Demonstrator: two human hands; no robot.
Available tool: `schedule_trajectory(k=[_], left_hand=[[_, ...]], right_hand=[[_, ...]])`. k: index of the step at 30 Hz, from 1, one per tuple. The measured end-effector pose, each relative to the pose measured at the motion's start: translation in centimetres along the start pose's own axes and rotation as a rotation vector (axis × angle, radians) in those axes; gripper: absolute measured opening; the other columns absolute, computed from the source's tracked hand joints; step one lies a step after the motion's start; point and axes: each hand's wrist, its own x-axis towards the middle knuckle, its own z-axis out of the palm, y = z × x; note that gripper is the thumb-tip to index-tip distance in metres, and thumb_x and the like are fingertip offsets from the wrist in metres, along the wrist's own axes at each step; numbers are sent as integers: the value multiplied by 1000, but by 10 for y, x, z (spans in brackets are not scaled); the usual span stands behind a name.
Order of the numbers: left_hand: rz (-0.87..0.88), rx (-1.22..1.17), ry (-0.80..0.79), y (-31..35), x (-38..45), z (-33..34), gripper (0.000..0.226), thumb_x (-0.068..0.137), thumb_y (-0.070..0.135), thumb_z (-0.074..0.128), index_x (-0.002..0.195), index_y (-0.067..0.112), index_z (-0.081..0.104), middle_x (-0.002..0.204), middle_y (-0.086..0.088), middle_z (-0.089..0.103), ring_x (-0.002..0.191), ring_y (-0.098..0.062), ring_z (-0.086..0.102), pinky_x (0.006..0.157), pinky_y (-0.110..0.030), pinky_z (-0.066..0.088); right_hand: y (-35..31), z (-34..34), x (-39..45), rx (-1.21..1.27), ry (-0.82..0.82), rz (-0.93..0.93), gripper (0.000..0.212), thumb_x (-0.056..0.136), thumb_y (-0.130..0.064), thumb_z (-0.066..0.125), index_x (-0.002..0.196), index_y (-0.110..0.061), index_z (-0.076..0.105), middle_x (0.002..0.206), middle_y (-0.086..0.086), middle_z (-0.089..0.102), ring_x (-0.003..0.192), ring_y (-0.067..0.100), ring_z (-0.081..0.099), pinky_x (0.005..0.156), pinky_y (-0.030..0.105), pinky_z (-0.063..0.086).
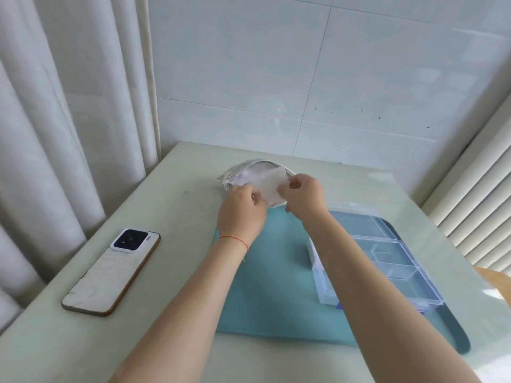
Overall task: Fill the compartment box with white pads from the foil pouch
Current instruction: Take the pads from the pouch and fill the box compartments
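A white pad [269,182] is pinched at its left edge by the curled fingers of the left hand [243,210] and at its right edge between thumb and fingers of the right hand [302,197], just at the open mouth of the foil pouch [237,172] lying at the far side of the table [171,217]. The clear compartment box [387,261] is seen on the teal mat [265,286], to the right, partly hidden by the right forearm. A smartphone [112,272] is lying face down on the left.
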Motion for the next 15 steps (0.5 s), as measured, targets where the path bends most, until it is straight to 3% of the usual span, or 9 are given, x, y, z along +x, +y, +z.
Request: schedule_trajectory(k=[3,6,10,15], left_hand=[[-161,-307,-33,12,1,-3,18,89,18,51,81,10,64,78,-10,63,73,-29,63,62,-37,49],[-317,-712,-247,29,-5,-9,14,94,23,58,86,15,65,84,-6,61,67,-19,63,52,-28,52],[-328,-801,-367,41,-11,-11,13,95,22,61,82,20,63,81,-1,57,77,-17,59,61,-28,52],[-379,-854,-453,45,-15,-2,8,93,9,57,89,12,63,91,-11,65,78,-23,66,65,-30,52]], right_hand=[[10,-22,-14,247,-59,99,17,88,-12,67,77,-9,55,54,1,54,42,14,46,44,22,34],[22,-40,-26,459,-153,121,22,88,-12,70,74,-10,52,48,-3,48,42,12,43,41,20,28],[30,-59,-32,541,-218,118,25,90,-11,68,71,-12,51,54,-1,46,46,12,41,45,21,28],[40,-72,-31,626,-280,122,25,91,-11,67,72,-13,52,58,0,46,48,11,43,44,20,31]])
